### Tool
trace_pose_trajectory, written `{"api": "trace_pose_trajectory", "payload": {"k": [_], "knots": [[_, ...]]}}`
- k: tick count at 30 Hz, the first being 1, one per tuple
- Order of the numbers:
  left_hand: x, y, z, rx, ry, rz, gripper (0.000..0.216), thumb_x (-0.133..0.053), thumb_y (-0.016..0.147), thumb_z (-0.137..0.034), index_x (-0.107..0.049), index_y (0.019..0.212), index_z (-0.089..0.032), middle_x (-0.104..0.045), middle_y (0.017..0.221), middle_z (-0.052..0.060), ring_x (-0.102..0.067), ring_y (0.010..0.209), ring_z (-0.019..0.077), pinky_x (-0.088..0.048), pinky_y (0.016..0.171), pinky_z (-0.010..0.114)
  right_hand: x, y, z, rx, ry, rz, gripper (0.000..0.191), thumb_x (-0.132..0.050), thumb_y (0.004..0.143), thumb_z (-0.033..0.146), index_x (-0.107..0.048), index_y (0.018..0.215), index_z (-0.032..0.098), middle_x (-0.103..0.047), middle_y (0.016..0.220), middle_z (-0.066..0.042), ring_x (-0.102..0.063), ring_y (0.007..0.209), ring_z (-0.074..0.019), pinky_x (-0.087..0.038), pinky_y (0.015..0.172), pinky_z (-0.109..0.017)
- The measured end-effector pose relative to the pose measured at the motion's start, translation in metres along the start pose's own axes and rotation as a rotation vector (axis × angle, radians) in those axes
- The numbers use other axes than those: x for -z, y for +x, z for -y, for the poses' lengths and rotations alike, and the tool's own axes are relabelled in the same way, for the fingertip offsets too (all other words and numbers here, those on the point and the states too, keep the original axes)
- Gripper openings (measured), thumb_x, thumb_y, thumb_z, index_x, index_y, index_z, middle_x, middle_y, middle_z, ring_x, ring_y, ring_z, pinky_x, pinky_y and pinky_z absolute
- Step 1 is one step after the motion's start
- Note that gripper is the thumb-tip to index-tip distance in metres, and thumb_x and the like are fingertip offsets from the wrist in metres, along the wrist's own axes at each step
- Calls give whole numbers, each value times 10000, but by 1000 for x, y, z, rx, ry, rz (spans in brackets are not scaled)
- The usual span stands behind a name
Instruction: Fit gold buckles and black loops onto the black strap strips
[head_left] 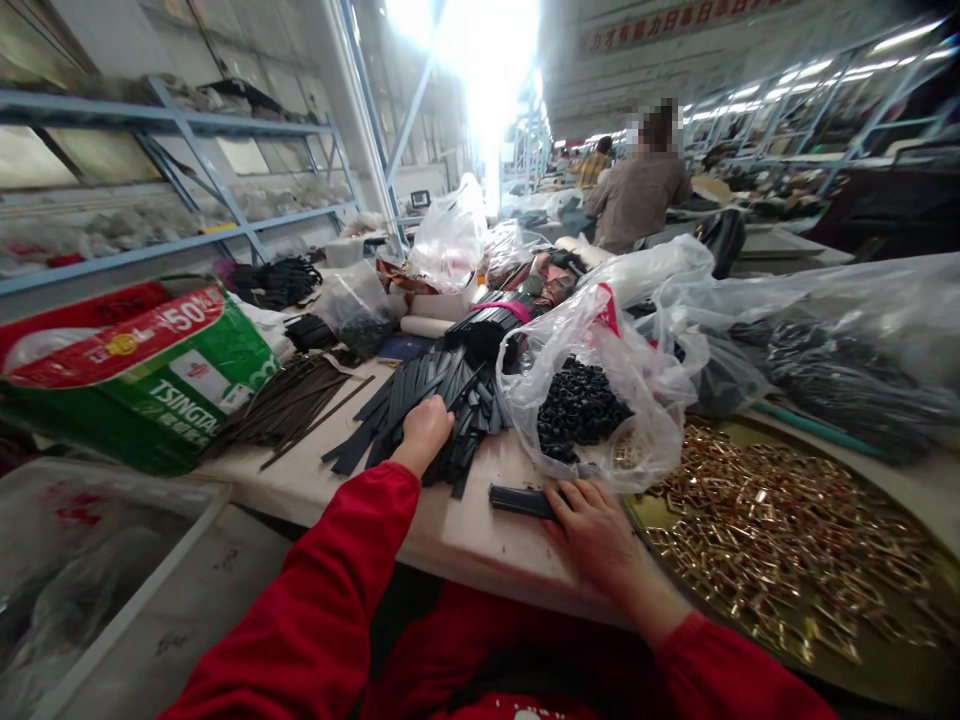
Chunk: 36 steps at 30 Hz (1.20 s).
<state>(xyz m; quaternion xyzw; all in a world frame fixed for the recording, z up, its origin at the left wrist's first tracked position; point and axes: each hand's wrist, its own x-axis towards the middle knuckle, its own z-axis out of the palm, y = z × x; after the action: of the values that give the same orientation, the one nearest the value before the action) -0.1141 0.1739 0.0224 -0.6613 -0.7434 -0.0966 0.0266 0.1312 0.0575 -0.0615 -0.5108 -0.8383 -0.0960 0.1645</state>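
My left hand point(424, 432), in a red sleeve, reaches into a heap of flat black strips point(420, 405) on the table, with its fingers curled onto them. My right hand point(596, 528) rests on the table near its front edge, its fingers pressed on a short stack of black strips point(519, 500). Just beyond that hand lies a clear plastic bag of small black rings point(577, 405). To its right a gold tray point(885, 675) holds several gold metal buckles point(757, 520).
A green and red carton point(161, 375) lies at the left beside thin brown strips point(289, 405). More plastic bags of dark parts point(832, 360) crowd the back and right. A white bin point(90, 570) stands lower left. A person point(637, 195) sits farther back, and blue shelving point(172, 125) runs along the left.
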Motion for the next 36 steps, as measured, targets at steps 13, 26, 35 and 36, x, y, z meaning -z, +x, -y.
{"api": "trace_pose_trajectory", "payload": {"k": [13, 26, 35, 36], "knots": [[91, -94, -42, -213, -1259, -87, 201, -543, 769, -290, -367, 735, -198, -517, 557, -73, -514, 469, 71, -424, 500, 185, 28, 16, -49, -263, 124, -67, 360, -408, 871, 328, -553, 1126, 119, -592, 1079, -128, -538, 975, -225, -387, 860, -331], [25, -119, -78, 279, -1691, 996, 561, -559, 647, -38, -415, 1165, -199, -492, 1171, 105, -633, 798, 156, -494, 650, 259, -17, 70, -103, -364, -49, 272, 168, -486, 819, 228, -625, 826, 132, -596, 889, -128, -575, 806, -208, -379, 659, -276], [15, -124, -81, 253, -1615, 957, 508, -520, 680, -64, -415, 1164, -172, -562, 1027, 72, -609, 751, 122, -474, 625, 238, 29, 43, -74, -580, 772, 1, 338, -524, 777, 312, -537, 1071, 143, -619, 815, -51, -572, 684, -160, -459, 668, -312], [15, -125, -81, 218, -1582, 942, 422, -525, 703, -105, -453, 1116, -157, -572, 951, 52, -592, 682, 100, -458, 584, 219, 37, 35, -63, -624, 1054, 27, 343, -526, 777, 356, -553, 1058, 161, -621, 802, -37, -574, 661, -147, -472, 659, -311]]}}
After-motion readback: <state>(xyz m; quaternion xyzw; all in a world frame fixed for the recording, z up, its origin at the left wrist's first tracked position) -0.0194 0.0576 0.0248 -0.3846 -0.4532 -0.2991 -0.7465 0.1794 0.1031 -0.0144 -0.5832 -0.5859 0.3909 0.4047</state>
